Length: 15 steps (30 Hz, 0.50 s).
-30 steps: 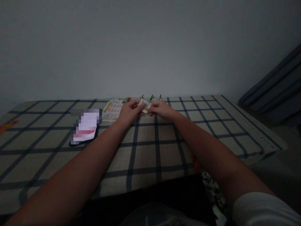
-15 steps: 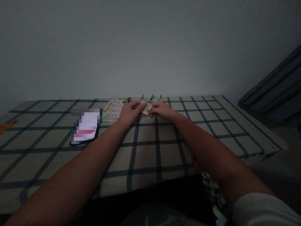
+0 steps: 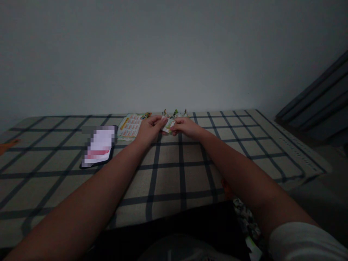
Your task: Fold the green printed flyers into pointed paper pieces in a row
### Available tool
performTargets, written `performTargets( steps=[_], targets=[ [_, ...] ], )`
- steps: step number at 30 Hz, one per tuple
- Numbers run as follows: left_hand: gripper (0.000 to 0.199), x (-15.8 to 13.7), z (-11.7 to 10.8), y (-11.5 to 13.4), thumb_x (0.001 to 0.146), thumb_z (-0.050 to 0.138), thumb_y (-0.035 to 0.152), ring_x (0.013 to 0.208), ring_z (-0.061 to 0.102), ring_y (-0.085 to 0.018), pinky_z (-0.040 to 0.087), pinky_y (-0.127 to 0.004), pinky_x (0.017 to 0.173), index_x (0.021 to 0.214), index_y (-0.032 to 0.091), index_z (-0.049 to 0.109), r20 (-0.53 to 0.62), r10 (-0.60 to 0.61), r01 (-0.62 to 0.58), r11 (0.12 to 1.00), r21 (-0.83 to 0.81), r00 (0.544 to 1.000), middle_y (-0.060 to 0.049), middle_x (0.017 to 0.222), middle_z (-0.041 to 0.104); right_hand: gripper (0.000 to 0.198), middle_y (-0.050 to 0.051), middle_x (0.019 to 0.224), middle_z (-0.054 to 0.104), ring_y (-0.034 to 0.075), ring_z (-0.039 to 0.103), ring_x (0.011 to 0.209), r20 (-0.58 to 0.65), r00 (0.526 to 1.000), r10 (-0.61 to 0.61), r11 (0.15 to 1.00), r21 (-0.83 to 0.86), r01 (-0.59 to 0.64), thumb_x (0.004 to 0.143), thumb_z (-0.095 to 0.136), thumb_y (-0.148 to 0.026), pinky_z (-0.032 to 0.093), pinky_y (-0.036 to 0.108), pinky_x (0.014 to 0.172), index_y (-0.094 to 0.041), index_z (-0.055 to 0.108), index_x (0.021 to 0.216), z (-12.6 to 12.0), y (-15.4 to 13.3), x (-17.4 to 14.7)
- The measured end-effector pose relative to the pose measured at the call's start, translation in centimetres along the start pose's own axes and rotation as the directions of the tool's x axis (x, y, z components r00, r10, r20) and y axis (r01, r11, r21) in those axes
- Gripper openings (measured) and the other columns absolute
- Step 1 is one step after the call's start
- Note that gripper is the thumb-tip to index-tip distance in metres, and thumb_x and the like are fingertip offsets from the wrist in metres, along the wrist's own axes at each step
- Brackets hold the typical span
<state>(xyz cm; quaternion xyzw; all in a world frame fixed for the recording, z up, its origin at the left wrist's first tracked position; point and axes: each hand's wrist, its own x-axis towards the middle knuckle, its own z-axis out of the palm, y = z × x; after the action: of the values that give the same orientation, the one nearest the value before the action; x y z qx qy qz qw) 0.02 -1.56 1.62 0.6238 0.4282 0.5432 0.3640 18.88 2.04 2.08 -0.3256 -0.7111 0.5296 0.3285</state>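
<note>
Both my hands meet near the far edge of the table, gripping a small printed paper piece (image 3: 169,125) in white and green between them. My left hand (image 3: 151,127) pinches its left side with the thumb on top. My right hand (image 3: 187,127) pinches its right side between thumb and fingers. Just behind the hands stand several small folded paper pieces (image 3: 176,113) with pointed tops, partly hidden. A printed sheet (image 3: 130,126) with rows of small pictures and a yellow strip lies left of my left hand.
A phone (image 3: 99,146) with a lit, blurred screen lies on the checked tablecloth (image 3: 165,181) at the left. An orange object (image 3: 9,145) shows at the left edge, another orange thing (image 3: 226,186) by my right forearm. The wall (image 3: 174,54) rises behind; a grey curtain (image 3: 320,101) hangs right.
The paper piece has turned slightly between my fingers, and more of its printed face shows. Both hands stay in nearly the same place.
</note>
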Motion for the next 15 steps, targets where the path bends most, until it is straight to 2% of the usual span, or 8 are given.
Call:
performTargets(
  steps=[3, 8, 12, 15],
  targets=[
    [0.054, 0.11, 0.04, 0.03, 0.074, 0.079, 0.066, 0.073, 0.069, -0.019, 0.059, -0.028, 0.062, 0.094, 0.016, 0.077, 0.024, 0.002, -0.002, 1.000, -0.002, 1.000, -0.007, 0.086, 0.076, 0.019, 0.000, 0.062, 0.063, 0.012, 0.058, 0.061, 0.003, 1.000, -0.017, 1.000, -0.016, 0.017, 0.082, 0.071, -0.025, 0.045, 0.024, 0.062, -0.017, 0.062, 0.067, 0.01, 0.04, -0.05],
    [0.049, 0.41, -0.14, 0.15, 0.076, 0.078, 0.063, 0.069, 0.066, -0.017, 0.057, -0.027, 0.060, 0.088, 0.015, 0.076, 0.022, 0.006, -0.006, 1.000, 0.019, 1.000, -0.005, 0.079, 0.074, 0.033, 0.001, 0.062, 0.062, 0.012, 0.058, 0.060, -0.035, 0.999, -0.004, 1.000, 0.020, 0.005, 0.096, 0.061, -0.034, 0.045, 0.025, 0.063, -0.016, 0.063, 0.068, 0.08, 0.14, 0.03],
    [0.047, 0.25, 0.03, 0.37, 0.074, 0.081, 0.059, 0.071, 0.067, -0.017, 0.058, -0.027, 0.061, 0.089, 0.015, 0.075, 0.035, -0.035, 0.036, 0.999, -0.036, 0.999, -0.006, 0.083, 0.075, 0.035, 0.000, 0.060, 0.062, 0.011, 0.056, 0.059, -0.056, 0.998, -0.033, 0.999, -0.044, 0.031, 0.096, 0.062, -0.031, 0.045, 0.023, 0.063, -0.016, 0.064, 0.065, -0.13, -0.07, 0.13],
    [0.049, 0.15, 0.23, 0.32, 0.072, 0.084, 0.056, 0.075, 0.069, -0.018, 0.059, -0.028, 0.064, 0.096, 0.015, 0.074, 0.053, -0.088, 0.094, 0.989, -0.115, 0.995, -0.007, 0.090, 0.076, 0.034, 0.000, 0.060, 0.063, 0.011, 0.057, 0.060, -0.078, 0.997, -0.025, 1.000, -0.005, 0.025, 0.095, 0.063, -0.029, 0.048, 0.023, 0.064, -0.016, 0.064, 0.064, -0.23, -0.21, 0.20]
  ],
)
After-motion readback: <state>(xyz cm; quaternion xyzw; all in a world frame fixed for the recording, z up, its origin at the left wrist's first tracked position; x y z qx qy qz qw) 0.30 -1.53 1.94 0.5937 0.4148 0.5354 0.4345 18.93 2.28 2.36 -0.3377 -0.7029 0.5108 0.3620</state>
